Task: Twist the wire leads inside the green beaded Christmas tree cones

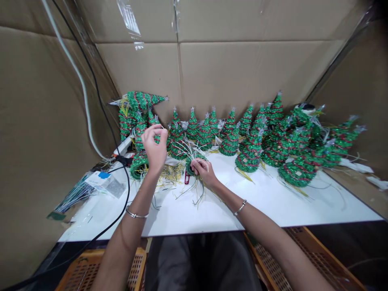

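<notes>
My right hand (pixel 203 171) is closed around a bundle of thin white wires (pixel 190 150), whose loose ends fan out above the fingers. Behind and below it is a green tinsel piece (pixel 190 166), partly hidden by the hand. Yellow and dark green wires (pixel 198 196) trail beneath onto the table. Raised to the left, my left hand (pixel 155 146) pinches thumb and forefinger together, with a short, thin white wire end showing at the tips. A tinsel tree lying on its side (pixel 139 167) shows its round base near my left wrist.
Several green tinsel Christmas trees (pixel 250 151) stand along the back and right of the white table (pixel 221 212). Wire clippings (pixel 172 173) and a red-handled tool (pixel 187 178) lie mid-table. A black cable (pixel 129 190) crosses the left side. Orange baskets (pixel 321 258) sit below.
</notes>
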Motion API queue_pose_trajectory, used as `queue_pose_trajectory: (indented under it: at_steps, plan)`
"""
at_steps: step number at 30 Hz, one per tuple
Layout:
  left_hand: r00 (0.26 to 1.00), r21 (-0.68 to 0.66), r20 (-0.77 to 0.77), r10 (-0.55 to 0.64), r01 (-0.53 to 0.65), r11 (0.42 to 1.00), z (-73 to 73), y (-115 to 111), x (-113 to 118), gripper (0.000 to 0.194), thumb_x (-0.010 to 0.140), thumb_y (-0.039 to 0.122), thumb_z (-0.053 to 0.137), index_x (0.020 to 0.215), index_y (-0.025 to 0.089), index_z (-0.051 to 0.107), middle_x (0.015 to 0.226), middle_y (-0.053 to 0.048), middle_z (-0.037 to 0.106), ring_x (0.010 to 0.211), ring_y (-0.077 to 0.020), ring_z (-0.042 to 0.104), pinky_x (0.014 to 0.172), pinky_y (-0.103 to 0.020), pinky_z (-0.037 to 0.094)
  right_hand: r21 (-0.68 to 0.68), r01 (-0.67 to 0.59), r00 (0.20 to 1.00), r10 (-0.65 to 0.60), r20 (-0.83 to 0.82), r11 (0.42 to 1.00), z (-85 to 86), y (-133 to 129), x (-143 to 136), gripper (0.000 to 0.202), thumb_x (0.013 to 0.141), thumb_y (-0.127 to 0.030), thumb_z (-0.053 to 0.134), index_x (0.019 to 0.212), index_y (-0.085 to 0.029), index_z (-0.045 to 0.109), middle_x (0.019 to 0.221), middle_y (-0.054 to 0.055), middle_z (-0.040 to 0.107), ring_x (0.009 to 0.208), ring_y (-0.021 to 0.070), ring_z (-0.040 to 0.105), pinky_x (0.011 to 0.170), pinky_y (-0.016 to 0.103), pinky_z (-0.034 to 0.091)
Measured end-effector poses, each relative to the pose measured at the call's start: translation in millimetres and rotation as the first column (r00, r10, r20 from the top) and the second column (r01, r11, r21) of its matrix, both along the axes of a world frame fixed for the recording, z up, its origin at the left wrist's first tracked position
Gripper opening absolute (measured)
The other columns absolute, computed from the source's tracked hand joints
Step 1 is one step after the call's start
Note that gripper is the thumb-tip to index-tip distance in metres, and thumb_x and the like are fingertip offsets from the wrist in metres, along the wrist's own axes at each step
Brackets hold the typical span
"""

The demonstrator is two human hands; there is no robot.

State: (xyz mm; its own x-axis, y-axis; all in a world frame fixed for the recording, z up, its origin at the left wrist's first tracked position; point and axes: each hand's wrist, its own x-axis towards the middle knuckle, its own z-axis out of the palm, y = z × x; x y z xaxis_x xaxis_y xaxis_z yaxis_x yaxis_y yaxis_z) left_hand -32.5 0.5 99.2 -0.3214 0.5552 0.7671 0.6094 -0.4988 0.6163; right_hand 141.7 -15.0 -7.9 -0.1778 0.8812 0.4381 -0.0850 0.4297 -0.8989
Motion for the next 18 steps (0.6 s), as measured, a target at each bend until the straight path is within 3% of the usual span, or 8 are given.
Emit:
queue_pose_trajectory:
  at_steps: [2, 5, 8, 11, 18]
  plan:
    - [0.998, -0.016, -0.054, -0.008, 0.007, 1.000, 4.6, -5.9, -10.3, 0.021, 0.091, 0.037, 0.055, 0.078, 0.022, 0.058, 0.097, -0.004, 0.065, 0.102, -0.0210, 0.056, 0.101, -0.041, 0.038, -0.010, 0.023, 0.999, -0.023, -0.028, 1.000, -0.3, -0.1, -1.0, 0.038, 0.094, -0.050, 0.052, 0.077, -0.018, 0.062, 0.067, 0.000, 0.054, 0.053, 0.0101, 0.045, 0.053, 0.025, 0.036]
    - [0.976, -0.100, -0.217, 0.007, -0.029, 0.995, -2.3, -20.7, -12.8, 0.024, 0.089, 0.042, 0.059, 0.077, 0.022, 0.057, 0.089, -0.003, 0.061, 0.095, -0.0221, 0.055, 0.095, -0.040, 0.040, -0.016, 0.032, 0.999, -0.032, -0.037, 0.999, 0.5, -0.5, -2.4, 0.038, 0.093, -0.051, 0.052, 0.077, -0.018, 0.063, 0.068, 0.000, 0.055, 0.052, 0.0099, 0.045, 0.054, 0.025, 0.036]
    - [0.928, -0.183, -0.333, -0.168, 0.112, 0.977, -16.5, -29.5, -4.1, 0.017, 0.092, 0.037, 0.056, 0.085, 0.023, 0.061, 0.096, -0.004, 0.063, 0.098, -0.0219, 0.055, 0.093, -0.039, 0.041, -0.022, 0.037, 0.999, -0.038, -0.032, 0.999, 1.6, -1.0, -2.2, 0.039, 0.093, -0.052, 0.053, 0.078, -0.018, 0.063, 0.066, -0.001, 0.054, 0.052, 0.0101, 0.045, 0.054, 0.025, 0.037]
    - [0.885, -0.221, -0.350, -0.307, 0.240, 0.945, -25.4, -28.2, 3.9, 0.016, 0.095, 0.033, 0.052, 0.089, 0.023, 0.062, 0.096, -0.003, 0.066, 0.095, -0.0204, 0.057, 0.089, -0.036, 0.043, -0.018, 0.036, 0.999, -0.036, -0.022, 0.999, 2.1, -0.8, -1.3, 0.039, 0.093, -0.052, 0.052, 0.078, -0.018, 0.063, 0.065, -0.001, 0.054, 0.053, 0.0105, 0.046, 0.055, 0.025, 0.037]
    - [0.839, -0.149, -0.507, -0.197, 0.139, 0.979, -21.7, -16.2, -8.2, 0.021, 0.096, 0.037, 0.050, 0.085, 0.023, 0.063, 0.092, -0.004, 0.067, 0.095, -0.0232, 0.054, 0.090, -0.039, 0.038, -0.012, 0.023, 1.000, -0.023, 0.003, 1.000, 2.3, 1.6, -1.6, 0.040, 0.092, -0.053, 0.053, 0.075, -0.017, 0.061, 0.066, 0.000, 0.053, 0.052, 0.0098, 0.044, 0.052, 0.025, 0.035]
